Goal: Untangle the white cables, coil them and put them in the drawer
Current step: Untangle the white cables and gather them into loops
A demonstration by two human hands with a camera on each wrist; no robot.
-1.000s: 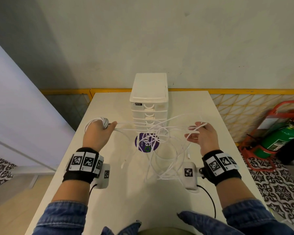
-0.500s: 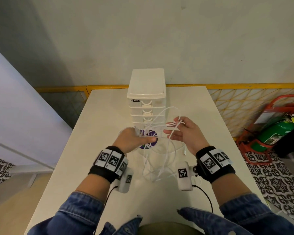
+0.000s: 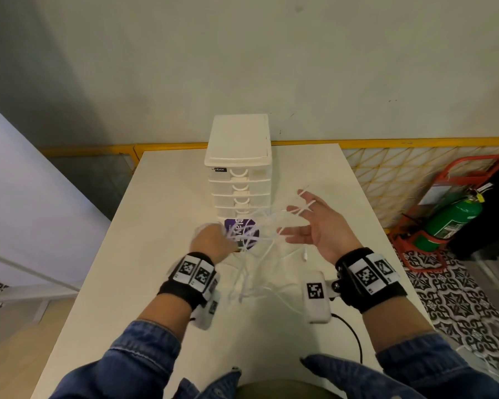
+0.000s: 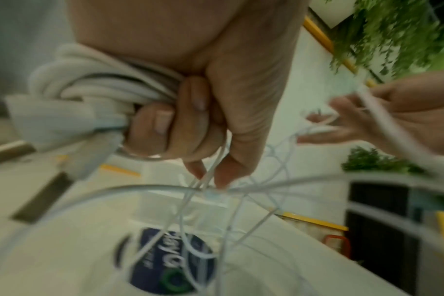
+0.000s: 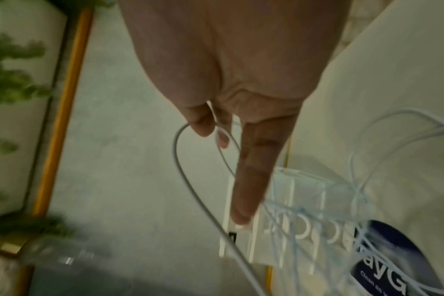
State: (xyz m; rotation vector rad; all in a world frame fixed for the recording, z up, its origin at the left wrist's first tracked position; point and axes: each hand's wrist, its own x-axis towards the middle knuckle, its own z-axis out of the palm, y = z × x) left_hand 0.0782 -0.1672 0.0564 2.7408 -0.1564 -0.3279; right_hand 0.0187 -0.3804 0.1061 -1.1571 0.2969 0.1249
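My left hand hovers above the table in front of the white drawer unit. Its fingers are curled round a coiled bundle of white cable, and thumb and forefinger pinch thin strands below it. My right hand is held to the right with fingers spread and straight. White strands run across and between its fingers. A loose tangle of white cables hangs between both hands and trails onto the table. All the drawers look closed.
A round purple sticker lies on the white table before the drawer unit. A green fire extinguisher in a red stand sits on the floor to the right. A black wire runs from the right wrist camera.
My left hand came in from the left to the middle with the coil. My right hand then drew away to the right and spread its fingers, stretching strands out.
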